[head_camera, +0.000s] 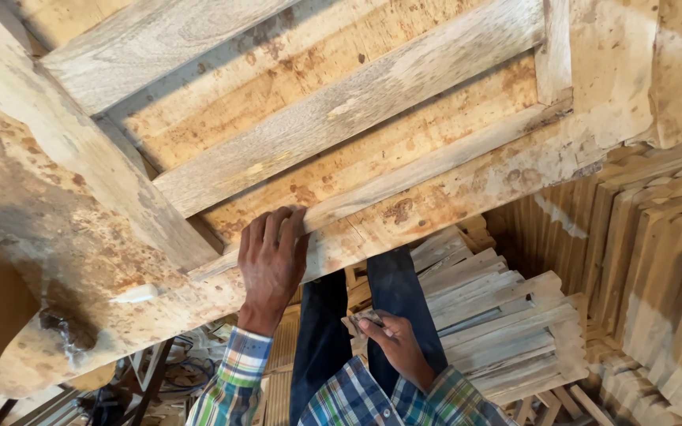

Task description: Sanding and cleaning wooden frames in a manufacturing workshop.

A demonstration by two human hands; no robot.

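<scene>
The wooden frame [341,134] is pale, rough and blotched with brown stains, its slats running slantwise. The left hand [271,264] lies flat on the frame's near edge, fingers spread over it. Right of that hand, below the frame, the right hand [398,341] pinches a small worn piece [361,322], above stacked wooden slats [507,323].

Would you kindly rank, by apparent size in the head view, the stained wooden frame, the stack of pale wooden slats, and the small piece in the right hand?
1. Stained wooden frame, though nearest the camera.
2. Stack of pale wooden slats.
3. Small piece in the right hand.
</scene>
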